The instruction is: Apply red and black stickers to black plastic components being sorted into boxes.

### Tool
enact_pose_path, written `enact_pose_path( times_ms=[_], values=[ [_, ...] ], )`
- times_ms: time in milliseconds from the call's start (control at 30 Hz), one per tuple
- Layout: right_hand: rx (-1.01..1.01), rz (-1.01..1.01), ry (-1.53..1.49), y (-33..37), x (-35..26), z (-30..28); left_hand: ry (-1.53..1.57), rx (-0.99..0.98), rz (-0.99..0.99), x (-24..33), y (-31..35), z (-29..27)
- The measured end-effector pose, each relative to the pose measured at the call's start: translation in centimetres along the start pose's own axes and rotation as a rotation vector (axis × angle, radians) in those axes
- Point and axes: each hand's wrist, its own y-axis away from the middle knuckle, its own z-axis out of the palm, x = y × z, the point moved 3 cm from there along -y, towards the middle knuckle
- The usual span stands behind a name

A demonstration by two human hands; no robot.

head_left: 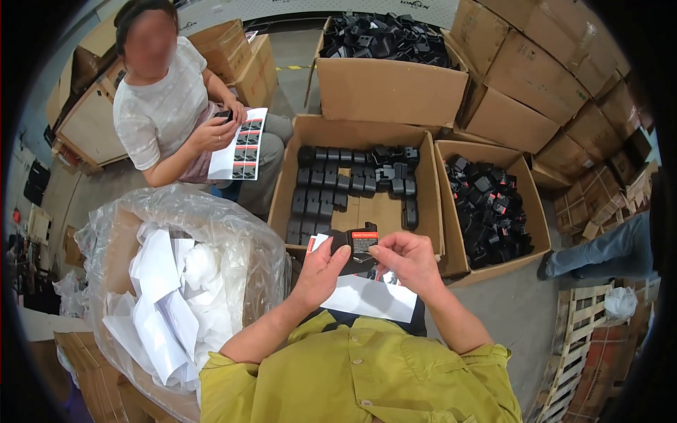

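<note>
My left hand (321, 273) is closed around a black plastic part (344, 242), holding it up over my lap. A small black label (364, 242) with a red top band lies against that part. At the label's lower right edge, the thumb and fingers of my right hand (410, 262) are pinched together. Whether the label is fully stuck down I cannot tell. Below both hands, a white label sheet (370, 299) rests on my lap, partly hidden by them.
Ahead stands an open carton (285, 166) with black parts in rows. Another carton (451, 211) of loose parts stands right, a larger one (391, 88) behind. On the left is a plastic-lined box (99, 240) of waste paper. A co-worker (162, 106) sits at far left holding a black part.
</note>
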Motion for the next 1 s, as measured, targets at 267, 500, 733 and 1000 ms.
enact_pose_path(
  times_ms=[267,500,733,1000],
  values=[
    [-0.033,-0.026,0.034,-0.11,0.11,-0.19,-0.133,0.012,0.033,0.15,0.04,-0.11],
    [-0.036,-0.017,0.083,-0.09,-0.05,-0.12,-0.147,0.016,0.039,0.05,0.12,-0.01],
    [-0.014,-0.046,0.051,0.03,0.05,0.03,-0.206,0.005,0.043,0.4,0.31,0.37],
    [0.082,-0.179,0.228,0.28,0.01,0.39,-0.259,0.032,0.084,0.69,0.86,0.89]
  ],
)
